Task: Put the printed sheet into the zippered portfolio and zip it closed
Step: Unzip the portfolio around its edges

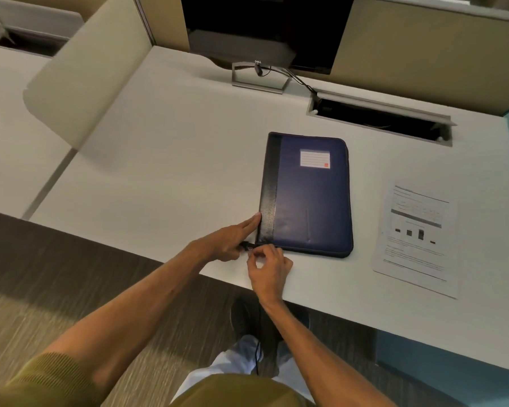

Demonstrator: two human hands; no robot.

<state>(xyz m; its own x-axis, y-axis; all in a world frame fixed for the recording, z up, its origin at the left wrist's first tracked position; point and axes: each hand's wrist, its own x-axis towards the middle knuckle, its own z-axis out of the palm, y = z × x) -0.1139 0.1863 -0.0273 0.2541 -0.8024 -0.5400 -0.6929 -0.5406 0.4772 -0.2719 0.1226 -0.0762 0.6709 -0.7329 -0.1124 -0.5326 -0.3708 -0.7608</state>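
The zippered portfolio, navy with a black spine strip and a white label, lies closed on the white desk. The printed sheet lies flat on the desk to its right, apart from it. My left hand rests at the portfolio's near-left corner, fingers stretched along the spine, steadying it. My right hand sits just below that corner, its thumb and forefinger pinched on the small zipper pull at the corner.
A monitor on a stand sits at the back of the desk, with a cable running to an open cable tray at the back right. A beige divider panel borders the left. The desk's front edge runs just below my hands.
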